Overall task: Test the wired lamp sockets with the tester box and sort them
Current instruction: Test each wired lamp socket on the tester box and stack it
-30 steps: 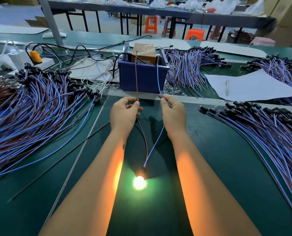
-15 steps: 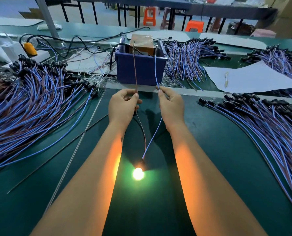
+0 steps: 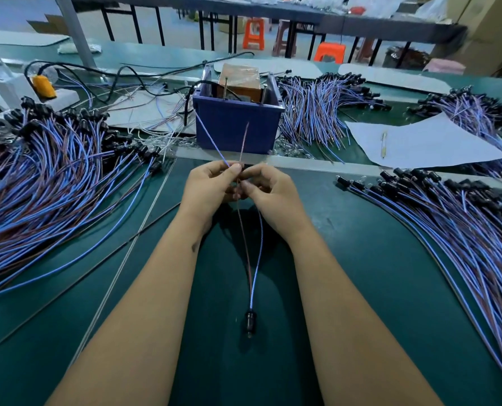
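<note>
A small black lamp socket with one blue and one brown wire [image 3: 250, 317] lies unlit at the lower centre of the frame on the dark green desk [image 3: 361, 288], between the two forearms. Its two wires run up the frame into the hands, which meet at the centre. The left hand [image 3: 211, 186] pinches the blue wire between thumb and fingertip, the free end slanting up to the left in front of the box. The right hand [image 3: 268, 190] has its fingers curled around the wires just beside the left hand; the brown wire's end rises between the two hands.

Just above the hands stands the dark blue plastic tester box [image 3: 236, 124], with a brown block and two upright metal pins in its open top. The wire ends are apart from the pins.

A large heap of blue and brown wired sockets [image 3: 53, 183] fills the left of the frame. Another spread of them [image 3: 463, 224] fans down the right side, and a third bundle [image 3: 320, 109] lies right of the box. A white paper sheet with a pen on it [image 3: 425, 145] sits in the upper right. An orange plug [image 3: 43, 86] and black cables lie in the upper left.
</note>
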The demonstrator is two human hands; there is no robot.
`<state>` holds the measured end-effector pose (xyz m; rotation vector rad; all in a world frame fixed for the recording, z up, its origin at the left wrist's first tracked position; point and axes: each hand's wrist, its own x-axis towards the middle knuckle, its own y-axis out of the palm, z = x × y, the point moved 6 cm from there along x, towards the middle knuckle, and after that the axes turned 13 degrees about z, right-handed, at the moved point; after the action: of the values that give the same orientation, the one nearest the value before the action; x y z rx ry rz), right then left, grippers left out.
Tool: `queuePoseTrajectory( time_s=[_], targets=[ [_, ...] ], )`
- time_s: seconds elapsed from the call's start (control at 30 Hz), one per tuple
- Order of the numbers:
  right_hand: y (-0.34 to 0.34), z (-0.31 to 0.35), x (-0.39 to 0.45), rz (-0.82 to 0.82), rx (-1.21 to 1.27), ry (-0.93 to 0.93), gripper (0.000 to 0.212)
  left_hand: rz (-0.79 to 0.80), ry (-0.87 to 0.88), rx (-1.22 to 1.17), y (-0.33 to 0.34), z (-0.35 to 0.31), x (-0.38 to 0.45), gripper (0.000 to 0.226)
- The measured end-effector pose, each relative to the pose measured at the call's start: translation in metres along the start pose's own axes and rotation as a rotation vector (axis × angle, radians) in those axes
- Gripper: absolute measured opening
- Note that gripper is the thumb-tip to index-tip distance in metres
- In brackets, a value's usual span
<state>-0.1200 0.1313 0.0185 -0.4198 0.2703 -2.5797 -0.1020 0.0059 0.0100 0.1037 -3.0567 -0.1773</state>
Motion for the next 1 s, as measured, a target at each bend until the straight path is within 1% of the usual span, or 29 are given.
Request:
queuePoseTrajectory(
  time_s=[0.07,0.23,0.27,0.3,0.33,0.43,0.47,0.57,0.63,0.7,0.77,0.83,0.87,0.93,1.0],
  targets=[
    [0.001,0.0,0.0,0.029,0.01,0.001,0.033,-0.058,0.006,-0.095,-0.005,0.001,0.001,0.013],
    [0.008,0.0,-0.002,0.167,-0.084,0.013,0.078,-0.192,0.016,-0.478,-0.02,0.003,0.003,0.017],
    [0.01,-0.001,-0.002,0.192,-0.077,0.021,0.083,-0.205,0.023,-0.53,-0.021,0.003,0.002,0.018],
    [0.011,0.0,-0.003,0.205,-0.058,0.022,0.085,-0.216,0.029,-0.566,-0.021,0.004,0.002,0.018],
    [0.011,0.002,-0.003,0.207,-0.028,0.013,0.081,-0.227,0.035,-0.584,-0.022,0.004,0.002,0.018],
    [0.009,0.005,-0.004,0.206,0.076,-0.019,0.058,-0.263,0.051,-0.571,-0.023,0.004,0.0,0.022],
    [0.01,0.005,-0.004,0.223,0.073,-0.025,0.056,-0.276,0.052,-0.564,-0.024,0.004,0.0,0.022],
    [0.018,0.004,-0.006,0.274,-0.055,-0.02,0.056,-0.325,0.049,-0.572,-0.026,0.005,0.0,0.022],
    [0.021,0.003,-0.006,0.282,-0.098,-0.001,0.054,-0.34,0.047,-0.566,-0.026,0.007,0.001,0.023],
    [0.021,0.004,-0.006,0.259,-0.081,-0.006,0.049,-0.337,0.052,-0.517,-0.026,0.007,0.001,0.024],
    [0.015,0.006,-0.006,0.192,0.047,-0.039,0.036,-0.335,0.067,-0.464,-0.025,0.008,0.002,0.026],
    [0.004,0.006,-0.007,0.076,0.198,-0.075,0.022,-0.337,0.074,-0.388,-0.025,0.009,0.004,0.025],
    [-0.003,0.005,-0.007,0.006,0.243,-0.073,0.018,-0.339,0.075,-0.313,-0.025,0.01,0.004,0.024],
    [-0.013,-0.001,-0.008,-0.117,0.284,-0.028,0.018,-0.344,0.084,-0.131,-0.024,0.01,0.004,0.021],
    [-0.018,-0.008,-0.01,-0.199,0.312,0.032,0.022,-0.346,0.098,-0.002,-0.022,0.009,0.001,0.02]
  ],
)
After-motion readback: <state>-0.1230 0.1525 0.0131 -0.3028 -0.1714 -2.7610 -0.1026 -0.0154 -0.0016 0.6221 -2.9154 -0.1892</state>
